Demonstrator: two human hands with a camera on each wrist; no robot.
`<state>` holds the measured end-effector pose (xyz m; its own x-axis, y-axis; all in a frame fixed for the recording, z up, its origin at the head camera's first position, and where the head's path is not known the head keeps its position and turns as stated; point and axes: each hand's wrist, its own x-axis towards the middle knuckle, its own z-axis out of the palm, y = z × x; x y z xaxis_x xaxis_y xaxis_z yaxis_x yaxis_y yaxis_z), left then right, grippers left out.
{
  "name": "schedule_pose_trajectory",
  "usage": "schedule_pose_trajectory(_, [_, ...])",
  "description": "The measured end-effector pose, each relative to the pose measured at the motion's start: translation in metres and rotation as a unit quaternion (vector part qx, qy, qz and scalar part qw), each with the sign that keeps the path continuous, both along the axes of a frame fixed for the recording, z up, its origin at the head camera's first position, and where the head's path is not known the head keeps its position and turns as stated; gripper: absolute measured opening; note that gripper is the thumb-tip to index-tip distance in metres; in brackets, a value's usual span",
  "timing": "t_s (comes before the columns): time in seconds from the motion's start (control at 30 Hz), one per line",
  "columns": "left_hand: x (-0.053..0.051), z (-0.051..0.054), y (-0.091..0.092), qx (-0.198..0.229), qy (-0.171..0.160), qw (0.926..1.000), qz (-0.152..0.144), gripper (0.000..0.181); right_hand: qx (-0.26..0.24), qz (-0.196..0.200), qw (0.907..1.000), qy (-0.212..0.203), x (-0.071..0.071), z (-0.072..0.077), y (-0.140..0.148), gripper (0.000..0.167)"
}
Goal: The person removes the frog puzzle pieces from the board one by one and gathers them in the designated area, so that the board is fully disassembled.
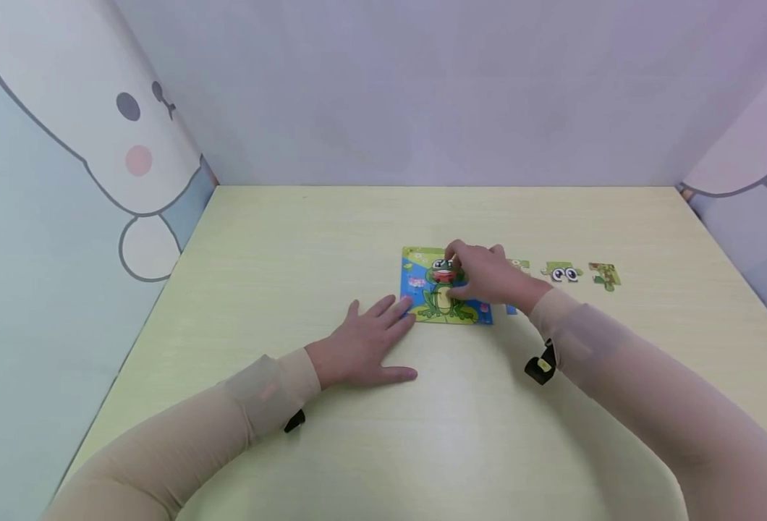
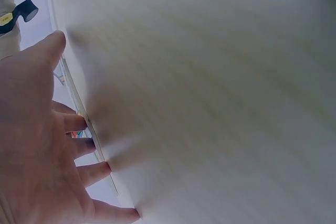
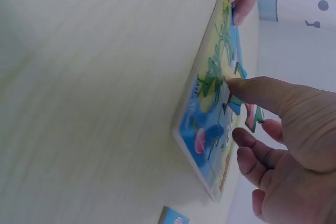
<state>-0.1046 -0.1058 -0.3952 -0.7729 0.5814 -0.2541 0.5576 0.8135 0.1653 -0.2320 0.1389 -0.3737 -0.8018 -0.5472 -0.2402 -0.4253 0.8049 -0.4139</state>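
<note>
A square frog puzzle board (image 1: 444, 314) lies on the table, its picture green, blue and yellow. My left hand (image 1: 369, 344) lies spread on the tabletop, its fingertips touching the board's left edge. Above the board, my right hand (image 1: 490, 276) pinches a puzzle piece (image 3: 251, 115) between thumb and fingers. That piece shows green and red and is tilted over the board in the right wrist view. Whether it touches the board I cannot tell. In the left wrist view the left palm (image 2: 39, 140) faces the camera, with straight fingers.
Right of the board lie loose pieces: one with printed eyes (image 1: 564, 273), a green and brown one (image 1: 606, 275), and another piece (image 1: 519, 265) partly hidden by the right hand. The pale wooden table (image 1: 279, 246) meets walls at the back and sides.
</note>
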Motion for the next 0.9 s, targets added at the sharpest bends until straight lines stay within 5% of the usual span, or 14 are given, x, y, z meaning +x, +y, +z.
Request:
schedule_pose_trajectory(0.27, [0.000, -0.001, 0.000, 0.002, 0.007, 1.0000, -0.002, 0.091, -0.054, -0.007, 0.9981, 0.031, 0.005, -0.004, 0.000, 0.040])
schedule_pose_trajectory(0.9, [0.000, -0.003, 0.000, 0.000, 0.013, 0.9999, -0.003, 0.091, -0.123, -0.023, 0.9917, 0.026, 0.011, -0.011, 0.006, 0.033])
